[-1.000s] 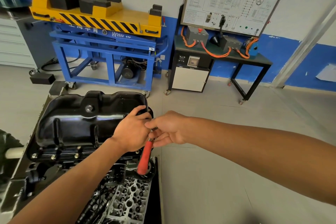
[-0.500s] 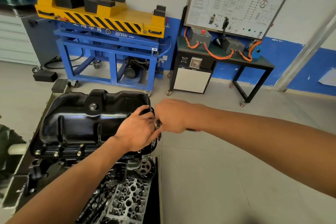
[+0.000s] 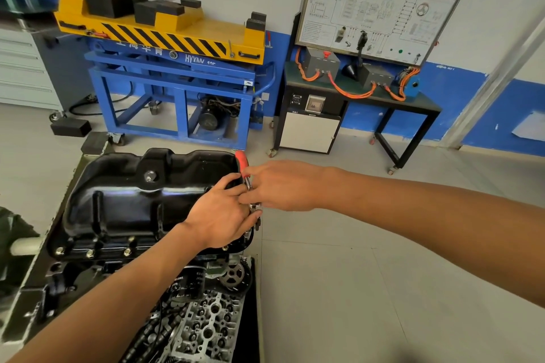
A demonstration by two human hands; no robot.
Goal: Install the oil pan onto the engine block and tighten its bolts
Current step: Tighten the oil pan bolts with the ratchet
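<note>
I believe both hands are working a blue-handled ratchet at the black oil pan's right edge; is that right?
Not quite: the head view shows the ratchet has a red handle, not blue. The left hand and right hand do work it at the oil pan.

Both forearms reached forward, hands touching. Left hand (image 3: 219, 215) lay palm-down, fingers curled over the ratchet (image 3: 241, 162) head. Right hand (image 3: 280, 186) was knuckles-up, fingertips pinching its shaft.
</note>
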